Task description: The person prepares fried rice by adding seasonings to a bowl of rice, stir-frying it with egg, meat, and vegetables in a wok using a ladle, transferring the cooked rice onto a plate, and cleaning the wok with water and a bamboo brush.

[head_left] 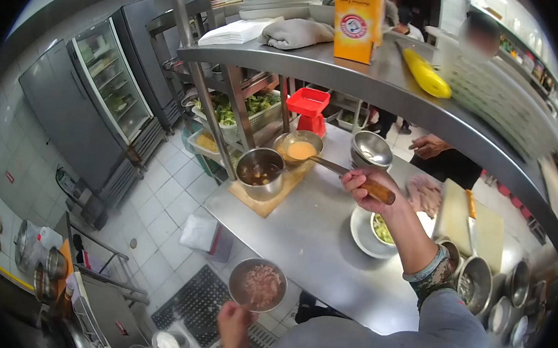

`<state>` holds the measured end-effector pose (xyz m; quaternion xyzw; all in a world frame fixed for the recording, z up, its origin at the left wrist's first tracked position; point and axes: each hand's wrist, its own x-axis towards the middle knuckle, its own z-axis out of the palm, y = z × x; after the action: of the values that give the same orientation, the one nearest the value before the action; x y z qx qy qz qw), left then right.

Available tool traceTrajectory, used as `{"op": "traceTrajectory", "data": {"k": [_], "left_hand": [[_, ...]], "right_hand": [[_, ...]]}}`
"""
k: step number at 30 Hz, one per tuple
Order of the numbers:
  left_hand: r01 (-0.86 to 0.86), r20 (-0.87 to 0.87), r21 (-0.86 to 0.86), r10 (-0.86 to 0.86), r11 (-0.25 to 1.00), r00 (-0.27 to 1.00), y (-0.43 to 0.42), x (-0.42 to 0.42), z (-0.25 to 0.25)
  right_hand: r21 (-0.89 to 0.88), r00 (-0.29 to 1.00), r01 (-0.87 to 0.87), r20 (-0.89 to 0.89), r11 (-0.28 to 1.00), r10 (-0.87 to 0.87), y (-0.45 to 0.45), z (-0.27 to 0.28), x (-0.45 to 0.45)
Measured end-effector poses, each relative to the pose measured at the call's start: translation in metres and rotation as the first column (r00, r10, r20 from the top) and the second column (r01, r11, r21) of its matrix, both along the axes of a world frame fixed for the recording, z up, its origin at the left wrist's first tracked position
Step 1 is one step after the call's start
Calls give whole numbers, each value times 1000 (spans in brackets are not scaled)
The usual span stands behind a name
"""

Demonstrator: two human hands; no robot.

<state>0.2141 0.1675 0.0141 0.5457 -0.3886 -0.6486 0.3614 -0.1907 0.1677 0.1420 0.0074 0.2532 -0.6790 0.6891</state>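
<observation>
My right hand (372,188) is closed around the wooden handle of a ladle (329,166), stretched over the steel table. The ladle's cup, filled with orange liquid, is at a metal bowl (319,140) near the shelf posts; I cannot tell whether it touches the bowl. Beside that bowl, a steel pot (260,189) of dark liquid with floating pieces stands on a wooden board (270,201). Low at the front, my left hand (235,320) grips the rim of a metal bowl (237,286) holding shredded pinkish meat, held off the table's edge above the floor.
A steel shelf (268,55) with an orange box (354,24) and yellow bottle (426,74) spans the table. Stacked metal bowls (371,148), a white plate (360,234) under a bowl of chopped greens and a cutting board (488,234) with a knife stand right. A co-worker's hand (428,145) is opposite.
</observation>
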Motion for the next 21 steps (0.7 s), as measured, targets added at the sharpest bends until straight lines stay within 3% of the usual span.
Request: {"op": "traceTrajectory", "data": {"k": [2,3,5,6,7,9,13,15,18,21], "left_hand": [[-22,25,-3,22,1000,999,-25,-5,4],[-34,25,7,34,999,999,-32,-3,5],[-19,132,27,15,999,991,-52,-3,23],[-49,117,3,48,999,992,-62,-4,24],[-71,87,-18,72,997,994,-75,-6,17],[-66,94,-2,66,998,993,-93,-3,25],[-114,46,-47,116,992,992,-122,-6,30],[-72,83,-100,80,992,993,-141,-6,25],[-40,109,-82,49,996,993,-167,-6,33],[12,96,-82,-4,997,995,-203,-7,28]], "right_hand": [[81,975,-1,-221,997,19,-21,-4,-10],[97,980,-9,-195,995,28,-29,-14,-19],[189,828,-132,-519,973,213,-44,-30,-39],[209,791,-151,-560,966,245,-47,-23,-37],[223,790,-147,-560,964,250,-53,-21,-34],[188,820,86,-570,978,37,-56,-15,-24],[178,853,102,-523,979,6,-53,-10,-23],[306,766,104,-631,946,120,-58,1,-11],[335,767,13,-608,942,206,-60,3,-6],[416,752,96,-625,904,208,-64,14,14]]}}
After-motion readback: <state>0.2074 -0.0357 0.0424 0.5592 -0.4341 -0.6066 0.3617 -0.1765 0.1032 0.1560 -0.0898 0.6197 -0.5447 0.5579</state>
